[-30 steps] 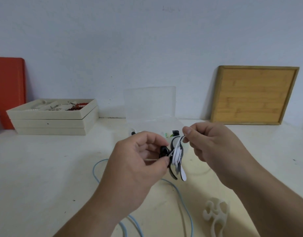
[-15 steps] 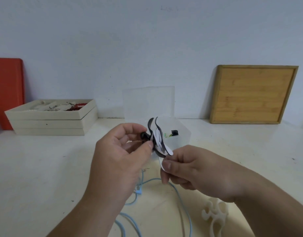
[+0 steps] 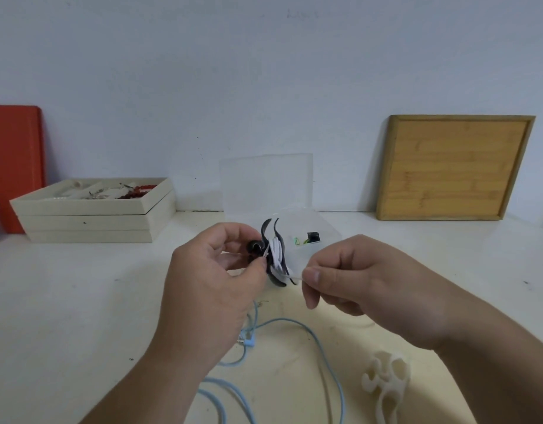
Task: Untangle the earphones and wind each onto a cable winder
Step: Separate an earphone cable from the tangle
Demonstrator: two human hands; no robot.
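The left hand [image 3: 215,280] gripped a black winder [image 3: 271,240] above the table [image 3: 65,301], fingers and thumb curled round its left side, where a round black knob showed at the fingertips. The winder stood roughly upright, its two curved black prongs pointing to 12 o'clock and its lower tips to 5 o'clock. White cord [image 3: 276,250] was wrapped round its middle in several turns. From the lower turns a thin white strand ran toward 4 o'clock to the right hand [image 3: 355,280], which pinched it between thumb and forefinger, the other fingers curled beneath. The two hands were near each other but not touching.

Below the hands, at 6 o'clock from the winder, a blue earphone cable [image 3: 319,347] lay loose on the table in wide loops, its angled plug [image 3: 248,341] just beside the left wrist. At 4 o'clock, near the right forearm, a white winder [image 3: 386,384] lay flat on the table, bare of cord.

Behind the hands, at 12 o'clock, stood a clear box [image 3: 294,191] with its lid raised; a small black item and something green showed inside it. At 10 o'clock a stack of cream trays [image 3: 89,221] sat by the wall, the top one holding small objects, among them red beads. A red board [image 3: 13,166] leaned at the far left, and a wood board [image 3: 453,166] leaned against the wall at 2 o'clock.
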